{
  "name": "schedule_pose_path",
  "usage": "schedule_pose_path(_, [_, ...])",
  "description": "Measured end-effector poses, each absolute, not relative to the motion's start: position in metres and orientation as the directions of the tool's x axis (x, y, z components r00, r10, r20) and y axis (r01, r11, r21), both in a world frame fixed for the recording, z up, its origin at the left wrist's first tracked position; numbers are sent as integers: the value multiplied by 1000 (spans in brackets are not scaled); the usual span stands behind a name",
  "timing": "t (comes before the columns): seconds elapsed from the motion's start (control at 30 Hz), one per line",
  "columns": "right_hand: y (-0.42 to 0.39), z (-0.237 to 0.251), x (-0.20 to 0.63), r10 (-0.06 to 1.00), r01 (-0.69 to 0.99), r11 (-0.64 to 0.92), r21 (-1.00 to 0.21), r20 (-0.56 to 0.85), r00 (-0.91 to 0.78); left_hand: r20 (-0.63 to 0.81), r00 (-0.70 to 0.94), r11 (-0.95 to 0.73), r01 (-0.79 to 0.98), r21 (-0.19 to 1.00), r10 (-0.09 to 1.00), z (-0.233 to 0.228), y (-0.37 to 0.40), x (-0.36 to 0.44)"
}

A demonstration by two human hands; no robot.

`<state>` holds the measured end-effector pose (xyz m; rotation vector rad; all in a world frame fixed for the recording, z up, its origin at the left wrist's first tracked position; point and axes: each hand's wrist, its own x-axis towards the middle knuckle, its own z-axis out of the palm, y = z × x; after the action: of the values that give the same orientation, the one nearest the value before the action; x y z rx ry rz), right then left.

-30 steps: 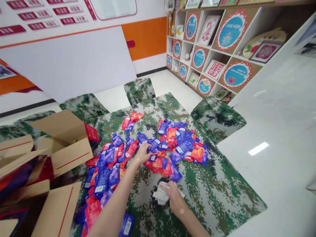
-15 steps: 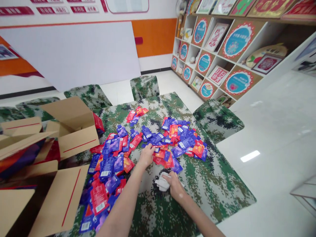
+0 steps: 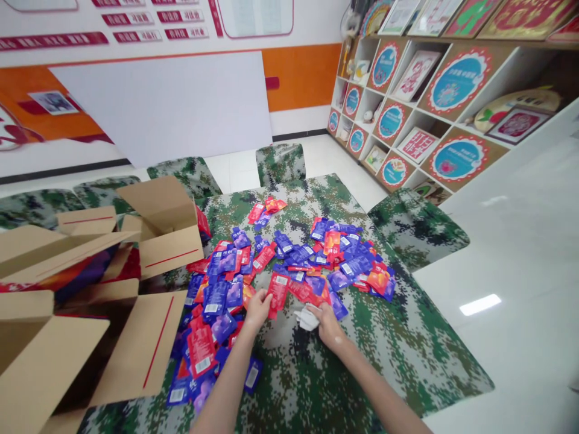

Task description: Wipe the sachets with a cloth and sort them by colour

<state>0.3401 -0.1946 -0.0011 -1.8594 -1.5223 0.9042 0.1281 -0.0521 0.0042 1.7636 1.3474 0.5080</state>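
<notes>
Head view: the left hand pinches a flat, glossy red pouch over the middle of the camouflage-clothed table; the right hand grips a crumpled white cloth. Other pouches heap toward its right edge, angular cardboard boxes toward its left.

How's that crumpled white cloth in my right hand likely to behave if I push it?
The crumpled white cloth is probably floppy and apt to bunch, judging by its loose folds. It seems unlikely to roll, given its irregular, creased shape.
</notes>
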Motion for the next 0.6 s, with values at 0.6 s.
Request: schedule_pose_path(0.6, [-158, 34, 256, 992, 729, 122, -674, 70, -102, -64, 677, -555, 651, 518, 733, 7, -159, 88])
